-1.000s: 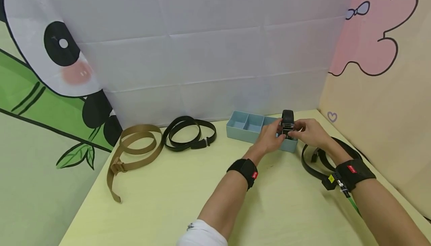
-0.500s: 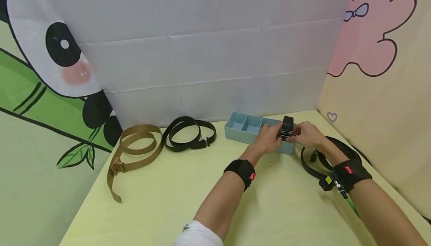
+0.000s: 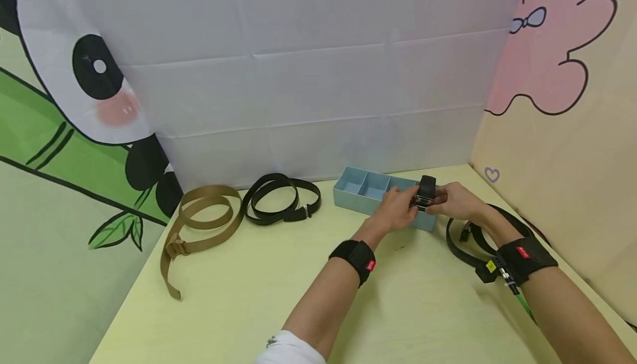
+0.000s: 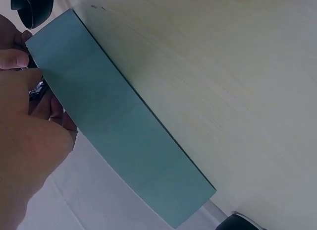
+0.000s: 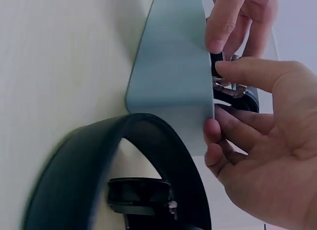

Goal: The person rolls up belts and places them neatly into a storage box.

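A rolled black belt [image 3: 426, 188] with a silver buckle is at the right end of a pale blue divided box [image 3: 355, 202], partly down inside it. My left hand [image 3: 395, 210] grips the roll from the left, and my right hand [image 3: 459, 202] grips it from the right. In the right wrist view, the buckle [image 5: 237, 90] shows between the fingers of both hands, level with the box rim. The left wrist view has the box's long side wall [image 4: 119, 121] with my left hand [image 4: 29, 136] at its edge. The lower part of the roll is hidden.
A coiled tan webbing belt [image 3: 209, 240] lies at the table's left, beside a coiled black belt [image 3: 266, 217]. Another black belt [image 3: 460, 252] lies under my right forearm, just right of the box. A wall stands behind the box and another at the right.
The rolled belt has gone lower into the right end of the box, with both hands moving down along with it. The other belts lie where they were.
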The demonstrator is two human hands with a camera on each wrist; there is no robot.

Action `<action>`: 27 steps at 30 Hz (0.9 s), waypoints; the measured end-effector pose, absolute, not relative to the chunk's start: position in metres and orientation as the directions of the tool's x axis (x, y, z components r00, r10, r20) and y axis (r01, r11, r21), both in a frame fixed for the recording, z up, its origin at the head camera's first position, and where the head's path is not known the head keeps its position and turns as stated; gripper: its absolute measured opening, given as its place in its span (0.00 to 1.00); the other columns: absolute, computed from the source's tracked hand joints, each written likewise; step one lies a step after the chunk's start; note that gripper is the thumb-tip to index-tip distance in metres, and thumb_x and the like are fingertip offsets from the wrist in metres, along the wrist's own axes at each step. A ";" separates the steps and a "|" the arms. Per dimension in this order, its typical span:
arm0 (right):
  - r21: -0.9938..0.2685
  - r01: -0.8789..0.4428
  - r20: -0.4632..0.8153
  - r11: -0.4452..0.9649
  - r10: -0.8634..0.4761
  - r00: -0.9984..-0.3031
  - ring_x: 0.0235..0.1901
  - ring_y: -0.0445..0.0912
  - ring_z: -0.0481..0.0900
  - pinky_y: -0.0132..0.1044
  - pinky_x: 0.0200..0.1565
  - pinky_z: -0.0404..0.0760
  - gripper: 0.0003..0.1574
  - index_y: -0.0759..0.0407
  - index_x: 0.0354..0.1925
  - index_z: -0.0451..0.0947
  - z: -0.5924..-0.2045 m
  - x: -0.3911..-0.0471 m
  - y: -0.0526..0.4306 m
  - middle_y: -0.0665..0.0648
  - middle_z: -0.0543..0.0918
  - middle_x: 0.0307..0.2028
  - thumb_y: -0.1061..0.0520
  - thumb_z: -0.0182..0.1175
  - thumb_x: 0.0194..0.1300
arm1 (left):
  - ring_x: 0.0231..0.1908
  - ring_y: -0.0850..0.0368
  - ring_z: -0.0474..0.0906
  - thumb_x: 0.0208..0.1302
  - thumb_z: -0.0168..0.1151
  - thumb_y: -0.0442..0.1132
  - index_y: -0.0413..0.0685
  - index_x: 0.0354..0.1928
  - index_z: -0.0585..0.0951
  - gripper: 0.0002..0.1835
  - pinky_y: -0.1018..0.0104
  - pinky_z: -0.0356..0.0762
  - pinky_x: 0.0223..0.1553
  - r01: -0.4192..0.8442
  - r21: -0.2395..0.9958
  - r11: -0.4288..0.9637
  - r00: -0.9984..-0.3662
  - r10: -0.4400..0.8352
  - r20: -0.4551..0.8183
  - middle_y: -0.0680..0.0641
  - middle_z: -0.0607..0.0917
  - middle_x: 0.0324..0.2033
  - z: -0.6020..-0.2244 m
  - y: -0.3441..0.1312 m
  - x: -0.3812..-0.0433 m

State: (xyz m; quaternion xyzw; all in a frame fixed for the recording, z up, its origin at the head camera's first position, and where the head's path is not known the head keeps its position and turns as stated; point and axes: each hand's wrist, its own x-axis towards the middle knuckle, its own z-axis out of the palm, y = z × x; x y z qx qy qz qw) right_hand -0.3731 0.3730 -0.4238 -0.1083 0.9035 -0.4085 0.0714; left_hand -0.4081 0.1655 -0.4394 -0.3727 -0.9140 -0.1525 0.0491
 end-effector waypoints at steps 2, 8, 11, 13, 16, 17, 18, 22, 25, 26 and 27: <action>-0.746 -0.161 -0.011 0.646 -0.253 -0.967 0.48 0.54 0.85 0.53 0.51 0.81 0.34 0.75 0.67 0.72 -0.426 -0.370 0.373 0.69 0.86 0.50 0.56 0.65 0.71 | 0.48 0.53 0.75 0.78 0.55 0.44 0.53 0.78 0.67 0.30 0.63 0.73 0.49 0.710 0.255 0.656 -0.704 0.674 0.223 0.51 0.86 0.56 -0.441 0.165 -0.408; -0.619 -0.252 0.147 0.744 -0.205 -0.968 0.46 0.55 0.83 0.48 0.42 0.81 0.34 0.69 0.67 0.74 -0.428 -0.351 0.377 0.67 0.86 0.52 0.51 0.66 0.71 | 0.52 0.54 0.79 0.75 0.59 0.43 0.47 0.74 0.72 0.28 0.63 0.77 0.54 0.759 0.224 0.611 -0.649 0.682 0.339 0.48 0.85 0.58 -0.447 0.162 -0.406; -0.537 -0.303 0.228 0.787 -0.211 -0.951 0.47 0.58 0.82 0.53 0.42 0.82 0.32 0.70 0.66 0.74 -0.423 -0.334 0.382 0.70 0.83 0.55 0.52 0.64 0.73 | 0.61 0.53 0.74 0.75 0.60 0.44 0.47 0.71 0.75 0.25 0.62 0.72 0.62 0.796 0.165 0.583 -0.586 0.674 0.449 0.48 0.82 0.61 -0.448 0.161 -0.397; -0.471 -0.334 0.267 0.816 -0.229 -0.936 0.47 0.60 0.82 0.56 0.44 0.82 0.28 0.71 0.63 0.77 -0.419 -0.322 0.388 0.71 0.83 0.54 0.54 0.63 0.73 | 0.61 0.55 0.74 0.75 0.60 0.43 0.47 0.67 0.80 0.21 0.64 0.70 0.65 0.845 0.105 0.525 -0.500 0.704 0.504 0.49 0.83 0.60 -0.446 0.163 -0.388; -0.352 -0.353 0.305 0.867 -0.250 -0.919 0.42 0.58 0.84 0.55 0.41 0.82 0.19 0.70 0.52 0.83 -0.414 -0.305 0.398 0.66 0.87 0.44 0.56 0.64 0.71 | 0.56 0.60 0.78 0.75 0.60 0.41 0.48 0.60 0.85 0.16 0.70 0.70 0.62 0.917 0.023 0.399 -0.358 0.794 0.491 0.52 0.87 0.54 -0.444 0.171 -0.369; -0.313 -0.351 0.314 0.883 -0.252 -0.915 0.39 0.57 0.85 0.55 0.40 0.82 0.16 0.68 0.48 0.85 -0.413 -0.299 0.402 0.64 0.88 0.41 0.57 0.65 0.70 | 0.54 0.61 0.78 0.74 0.61 0.41 0.48 0.59 0.86 0.15 0.72 0.71 0.60 0.934 0.011 0.357 -0.323 0.829 0.457 0.52 0.87 0.52 -0.444 0.175 -0.362; -0.282 -0.344 0.316 0.896 -0.252 -0.915 0.37 0.54 0.85 0.53 0.38 0.82 0.13 0.67 0.44 0.86 -0.413 -0.294 0.405 0.61 0.89 0.37 0.57 0.66 0.69 | 0.52 0.63 0.79 0.74 0.61 0.41 0.48 0.58 0.86 0.15 0.74 0.71 0.59 0.948 0.000 0.319 -0.289 0.859 0.422 0.53 0.88 0.51 -0.445 0.180 -0.356; -0.204 -0.320 0.294 0.925 -0.254 -0.921 0.21 0.44 0.76 0.41 0.25 0.74 0.11 0.56 0.25 0.82 -0.420 -0.275 0.414 0.49 0.81 0.21 0.56 0.70 0.63 | 0.46 0.68 0.78 0.74 0.62 0.44 0.52 0.56 0.87 0.14 0.78 0.73 0.50 0.961 -0.029 0.276 -0.260 0.931 0.256 0.57 0.88 0.47 -0.451 0.197 -0.335; -0.177 -0.306 0.264 0.936 -0.255 -0.930 0.18 0.41 0.66 0.37 0.23 0.64 0.19 0.49 0.18 0.73 -0.434 -0.266 0.417 0.45 0.73 0.16 0.57 0.72 0.59 | 0.43 0.69 0.78 0.73 0.64 0.43 0.55 0.54 0.87 0.12 0.80 0.74 0.48 0.958 -0.083 0.276 -0.260 0.951 0.166 0.59 0.87 0.45 -0.457 0.205 -0.326; -0.176 -0.302 0.260 0.937 -0.251 -0.932 0.18 0.40 0.67 0.37 0.23 0.64 0.19 0.49 0.18 0.73 -0.438 -0.264 0.418 0.44 0.72 0.16 0.58 0.72 0.57 | 0.44 0.70 0.78 0.73 0.64 0.42 0.56 0.54 0.88 0.11 0.80 0.73 0.48 0.955 -0.097 0.279 -0.263 0.953 0.150 0.60 0.87 0.45 -0.458 0.206 -0.325; -0.179 -0.302 0.259 0.936 -0.251 -0.933 0.18 0.40 0.67 0.37 0.23 0.65 0.19 0.49 0.18 0.74 -0.442 -0.263 0.419 0.44 0.73 0.16 0.59 0.73 0.56 | 0.44 0.70 0.78 0.72 0.65 0.41 0.57 0.52 0.88 0.11 0.80 0.74 0.49 0.954 -0.113 0.279 -0.263 0.954 0.143 0.61 0.87 0.44 -0.459 0.208 -0.324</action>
